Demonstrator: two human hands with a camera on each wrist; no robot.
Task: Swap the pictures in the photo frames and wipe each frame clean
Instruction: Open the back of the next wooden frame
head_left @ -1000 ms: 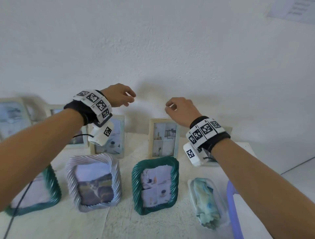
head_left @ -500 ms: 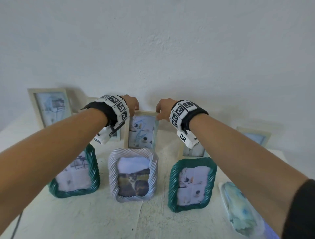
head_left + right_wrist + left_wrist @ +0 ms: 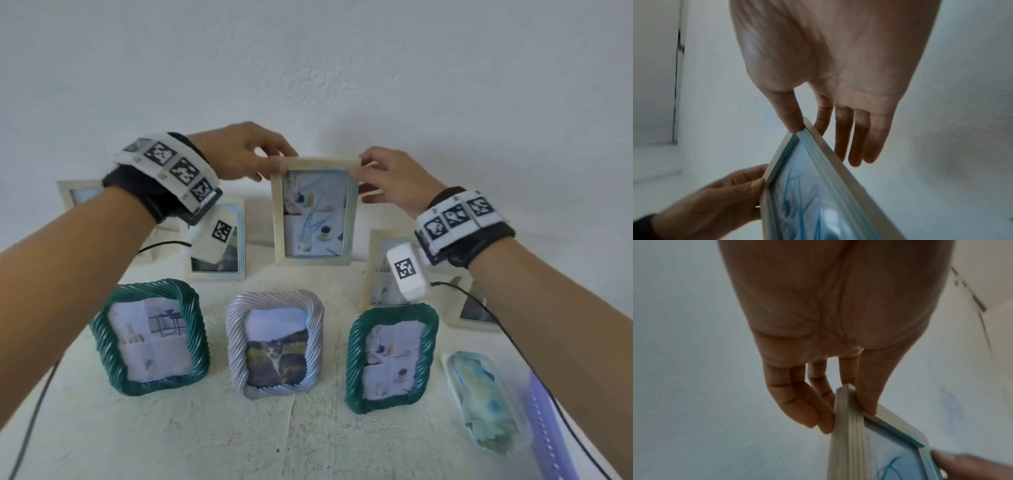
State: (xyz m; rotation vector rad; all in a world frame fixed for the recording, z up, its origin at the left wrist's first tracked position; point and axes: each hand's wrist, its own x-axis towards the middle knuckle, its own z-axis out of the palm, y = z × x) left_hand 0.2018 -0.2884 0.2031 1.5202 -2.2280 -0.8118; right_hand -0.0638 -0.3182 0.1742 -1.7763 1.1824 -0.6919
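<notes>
I hold the pale wooden frame [image 3: 315, 212] up between my left hand [image 3: 239, 154] and right hand [image 3: 394, 181]. Below, the silver twisted frame [image 3: 275, 346] stands between two green twisted frames [image 3: 150, 337] [image 3: 392, 356] on the white table [image 3: 205, 438].

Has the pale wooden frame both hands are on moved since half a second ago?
Yes. The pale wooden frame, pinched at its top corners by the left hand and right hand, has risen: its base now clears the silver frame.
</notes>
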